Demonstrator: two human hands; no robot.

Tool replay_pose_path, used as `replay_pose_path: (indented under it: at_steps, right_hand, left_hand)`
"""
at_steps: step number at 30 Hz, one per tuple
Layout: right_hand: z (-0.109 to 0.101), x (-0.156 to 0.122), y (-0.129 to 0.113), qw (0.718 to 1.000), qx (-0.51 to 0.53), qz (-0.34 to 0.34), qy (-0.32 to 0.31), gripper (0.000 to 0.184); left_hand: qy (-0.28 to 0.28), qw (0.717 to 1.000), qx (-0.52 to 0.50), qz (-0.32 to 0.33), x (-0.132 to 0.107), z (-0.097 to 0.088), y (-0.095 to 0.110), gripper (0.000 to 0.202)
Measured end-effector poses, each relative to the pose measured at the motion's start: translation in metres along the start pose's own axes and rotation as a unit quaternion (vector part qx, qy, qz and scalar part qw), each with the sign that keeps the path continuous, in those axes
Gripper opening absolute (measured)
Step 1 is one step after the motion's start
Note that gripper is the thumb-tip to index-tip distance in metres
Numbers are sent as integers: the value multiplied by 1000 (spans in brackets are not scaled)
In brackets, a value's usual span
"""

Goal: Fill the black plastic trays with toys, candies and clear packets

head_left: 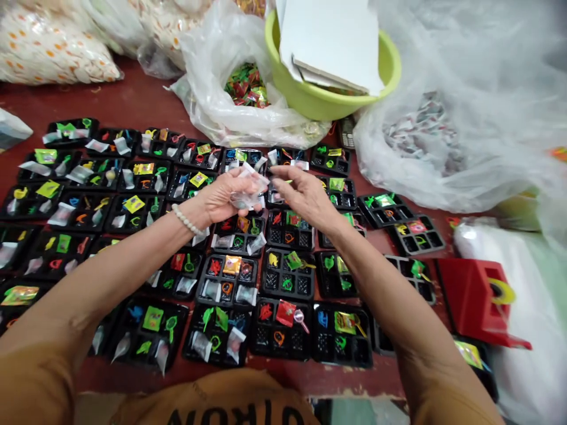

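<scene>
My left hand [228, 195], with a pearl bracelet at the wrist, is closed round a small bunch of clear plastic packets [250, 188]. My right hand [303, 195] is right beside it, fingertips pinched on the edge of one of those packets. Both hands hover over rows of black compartment trays [283, 277] that hold small coloured toys, sweets and clear packets. The trays cover the dark red floor from the far left to the right of my arms.
A green basin [328, 97] with white cards stands at the back. A clear bag of wrapped candies [245, 85] lies left of it, a big clear bag [447, 124] to its right. A red tape dispenser [481, 301] sits at the right.
</scene>
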State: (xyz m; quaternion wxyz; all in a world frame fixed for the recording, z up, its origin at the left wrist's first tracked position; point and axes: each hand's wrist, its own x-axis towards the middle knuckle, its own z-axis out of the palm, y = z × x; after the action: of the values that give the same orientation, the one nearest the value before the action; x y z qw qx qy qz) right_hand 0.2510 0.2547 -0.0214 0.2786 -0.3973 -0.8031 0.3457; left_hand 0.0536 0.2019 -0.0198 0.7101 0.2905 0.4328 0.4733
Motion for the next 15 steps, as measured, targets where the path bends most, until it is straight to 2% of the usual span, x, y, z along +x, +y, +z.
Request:
replay_pose_path:
  at_steps: [3, 7, 11, 15]
  right_hand:
    - [2, -7, -13, 999, 14, -32, 8, 17]
    - [-6, -11, -12, 998, -15, -2, 61, 14]
    - [-28, -14, 15, 985, -74, 70, 137, 14]
    - [-36, -20, 56, 969, -156, 118, 152, 13]
  left_hand:
    - [-9, 1000, 4, -1, -3, 10, -8, 42]
    - [-24, 1000, 1, 3, -3, 21, -12, 39]
    - [-15, 1000, 22, -6, -2, 19, -9, 36]
    - [-2, 1000, 15, -11, -4, 12, -8, 37]
